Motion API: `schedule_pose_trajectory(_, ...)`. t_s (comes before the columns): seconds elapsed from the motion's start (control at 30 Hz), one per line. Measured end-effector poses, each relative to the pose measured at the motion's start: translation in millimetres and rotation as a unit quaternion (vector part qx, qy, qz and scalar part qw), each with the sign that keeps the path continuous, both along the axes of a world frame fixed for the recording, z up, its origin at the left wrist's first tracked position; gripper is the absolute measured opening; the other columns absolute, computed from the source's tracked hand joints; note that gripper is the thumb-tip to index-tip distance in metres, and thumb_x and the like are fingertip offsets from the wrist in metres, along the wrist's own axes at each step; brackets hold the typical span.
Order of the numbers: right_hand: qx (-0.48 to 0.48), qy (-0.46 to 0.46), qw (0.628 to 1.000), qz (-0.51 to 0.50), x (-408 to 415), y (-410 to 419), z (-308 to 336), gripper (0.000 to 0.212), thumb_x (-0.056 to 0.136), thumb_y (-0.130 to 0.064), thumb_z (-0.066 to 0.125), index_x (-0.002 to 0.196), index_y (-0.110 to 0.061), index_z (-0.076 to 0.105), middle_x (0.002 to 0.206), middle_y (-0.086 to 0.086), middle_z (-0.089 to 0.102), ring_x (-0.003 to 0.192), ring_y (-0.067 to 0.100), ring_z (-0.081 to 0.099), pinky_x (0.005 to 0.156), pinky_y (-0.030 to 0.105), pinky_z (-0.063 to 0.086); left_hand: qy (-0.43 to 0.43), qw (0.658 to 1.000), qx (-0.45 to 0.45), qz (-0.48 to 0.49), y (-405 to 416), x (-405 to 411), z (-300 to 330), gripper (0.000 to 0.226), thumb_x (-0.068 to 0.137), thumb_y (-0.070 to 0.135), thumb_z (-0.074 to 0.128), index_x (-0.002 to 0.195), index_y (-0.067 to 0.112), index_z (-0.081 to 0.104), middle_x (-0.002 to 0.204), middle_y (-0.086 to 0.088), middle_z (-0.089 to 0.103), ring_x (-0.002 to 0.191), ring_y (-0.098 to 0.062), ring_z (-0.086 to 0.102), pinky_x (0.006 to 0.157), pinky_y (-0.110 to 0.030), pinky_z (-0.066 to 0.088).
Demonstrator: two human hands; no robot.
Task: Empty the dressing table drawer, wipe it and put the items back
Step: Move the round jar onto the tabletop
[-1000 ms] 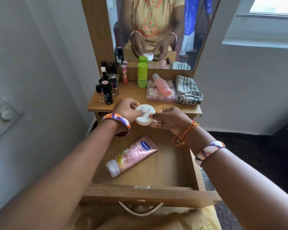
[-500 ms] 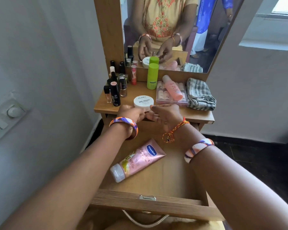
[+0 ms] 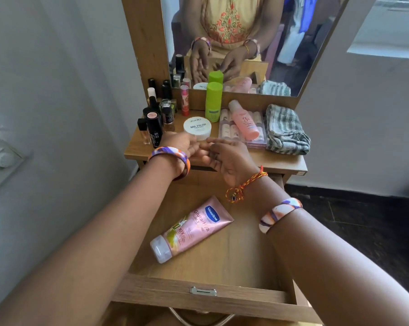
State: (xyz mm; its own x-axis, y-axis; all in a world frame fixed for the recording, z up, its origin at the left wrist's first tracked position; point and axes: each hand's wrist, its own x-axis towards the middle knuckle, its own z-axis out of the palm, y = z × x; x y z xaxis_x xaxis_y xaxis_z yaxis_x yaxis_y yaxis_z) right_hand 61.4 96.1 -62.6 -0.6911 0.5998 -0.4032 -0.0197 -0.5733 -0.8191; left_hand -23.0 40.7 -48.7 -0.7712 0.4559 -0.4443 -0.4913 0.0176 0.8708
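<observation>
The wooden drawer [image 3: 257, 260] stands pulled out below the dressing table top [image 3: 276, 161]. Inside it a pink lotion tube [image 3: 191, 229] lies at a slant, cap toward me. A white round nail polish remover jar [image 3: 197, 128] sits on the table top, just beyond my fingertips. My left hand [image 3: 182, 147] and my right hand [image 3: 227, 156] hover together over the table's front edge, fingers loosely apart, holding nothing. A grey striped cloth [image 3: 285, 130] lies folded at the top's right end.
Several dark nail polish bottles [image 3: 154, 123] crowd the top's left side. A green bottle [image 3: 213, 102] stands by the mirror [image 3: 245, 31]. A pink bottle [image 3: 244, 121] lies on a clear case [image 3: 257, 141]. A wall [image 3: 57, 114] is close on the left.
Both hands carried the white jar up from over the drawer, set it on the table top and let it go. They have drawn back slightly toward me.
</observation>
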Motion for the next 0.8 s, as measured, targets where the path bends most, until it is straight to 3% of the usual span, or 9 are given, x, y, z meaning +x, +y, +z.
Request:
schedule_pose_trajectory(0.17, 0.057, 0.066, 0.99, 0.114, 22, 4, -6, 0.012, 0.085, 0.002, 0.061, 0.082, -0.01, 0.058, 0.058, -0.001, 0.065, 0.048, 0.005, 0.064, 0.043, 0.014, 0.051, -0.034, 0.998, 0.051, 0.03, 15, -12, -4, 0.028, 0.091, -0.015, 0.04, 0.117, -0.012, 0.049, 0.133, -0.028, 0.05, 0.122, -0.032, 0.053, 0.094, -0.033, 0.045)
schedule_pose_trajectory(0.23, 0.087, 0.051, 0.974, 0.203, 32, 6, -15, 0.016, 0.083, 0.005, 0.061, 0.082, -0.011, 0.059, 0.061, 0.0, 0.068, 0.053, 0.006, 0.066, 0.045, 0.016, 0.053, -0.038, 0.996, 0.069, 0.042, 19, -15, -8, 0.03, 0.09, -0.017, 0.038, 0.118, -0.012, 0.05, 0.126, -0.024, 0.053, 0.118, -0.028, 0.053, 0.096, -0.034, 0.044)
schedule_pose_trajectory(0.3, 0.163, -0.017, 0.948, 0.273, 37, 5, -27, 0.019, 0.079, 0.007, 0.066, 0.084, -0.011, 0.061, 0.067, -0.001, 0.069, 0.058, 0.007, 0.066, 0.052, 0.021, 0.056, -0.034, 0.995, 0.081, 0.04, 21, -14, -10, 0.024, 0.089, -0.018, 0.037, 0.101, -0.006, 0.055, 0.116, -0.017, 0.052, 0.107, -0.023, 0.051, 0.092, -0.034, 0.045)
schedule_pose_trajectory(0.37, 0.366, -0.141, 0.855, 0.34, 40, 1, -37, 0.027, 0.074, 0.003, 0.073, 0.097, -0.01, 0.065, 0.088, 0.005, 0.071, 0.077, 0.012, 0.065, 0.075, 0.031, 0.057, -0.025, 0.994, 0.095, 0.04, 21, -10, -11, 0.026, 0.089, -0.018, 0.039, 0.104, -0.004, 0.054, 0.112, -0.015, 0.051, 0.103, -0.022, 0.05, 0.093, -0.034, 0.045)
schedule_pose_trajectory(0.43, 0.575, -0.25, 0.656, 0.421, 42, -4, -46, 0.056, 0.073, -0.008, 0.076, 0.125, -0.008, 0.056, 0.123, 0.01, 0.06, 0.105, 0.02, 0.059, 0.092, 0.028, 0.046, -0.018, 0.995, 0.093, 0.042, 18, -3, -11, 0.032, 0.089, -0.018, 0.042, 0.115, -0.002, 0.05, 0.099, -0.014, 0.054, 0.092, -0.02, 0.055, 0.099, -0.036, 0.045)
schedule_pose_trajectory(0.47, 0.622, -0.271, 0.582, 0.448, 43, -8, -51, 0.069, 0.073, -0.011, 0.076, 0.135, -0.009, 0.046, 0.134, 0.011, 0.052, 0.115, 0.024, 0.054, 0.095, 0.028, 0.043, -0.015, 0.995, 0.087, 0.037, 14, 1, -11, 0.028, 0.088, -0.018, 0.044, 0.109, 0.0, 0.049, 0.09, -0.012, 0.053, 0.084, -0.018, 0.056, 0.1, -0.036, 0.045)
schedule_pose_trajectory(0.5, 0.634, -0.283, 0.547, 0.467, 44, -13, -56, 0.08, 0.072, -0.012, 0.076, 0.142, -0.011, 0.037, 0.138, 0.011, 0.047, 0.12, 0.026, 0.05, 0.096, 0.031, 0.043, -0.008, 0.997, 0.074, 0.022, 10, 5, -12, 0.021, 0.088, -0.017, 0.045, 0.098, 0.001, 0.049, 0.083, -0.01, 0.052, 0.077, -0.016, 0.055, 0.097, -0.036, 0.048)
schedule_pose_trajectory(0.63, 0.666, -0.295, 0.47, 0.498, 45, -25, -68, 0.088, 0.071, -0.013, 0.077, 0.145, -0.019, 0.028, 0.142, 0.009, 0.042, 0.128, 0.028, 0.044, 0.097, 0.038, 0.043, 0.047, 0.995, 0.011, -0.087, -17, 17, -16, 0.022, 0.092, -0.009, 0.047, 0.079, 0.008, 0.051, 0.079, -0.007, 0.057, 0.07, -0.013, 0.058, 0.063, -0.018, 0.054)
schedule_pose_trajectory(0.8, 0.702, -0.307, 0.443, 0.465, 52, -32, -66, 0.078, 0.073, -0.018, 0.075, 0.141, -0.02, 0.036, 0.134, 0.009, 0.049, 0.123, 0.029, 0.047, 0.094, 0.038, 0.044, 0.103, 0.972, -0.072, -0.199, -47, 23, -18, 0.019, 0.093, -0.001, 0.051, 0.077, 0.009, 0.054, 0.078, -0.005, 0.059, 0.067, -0.011, 0.056, 0.052, -0.012, 0.052)
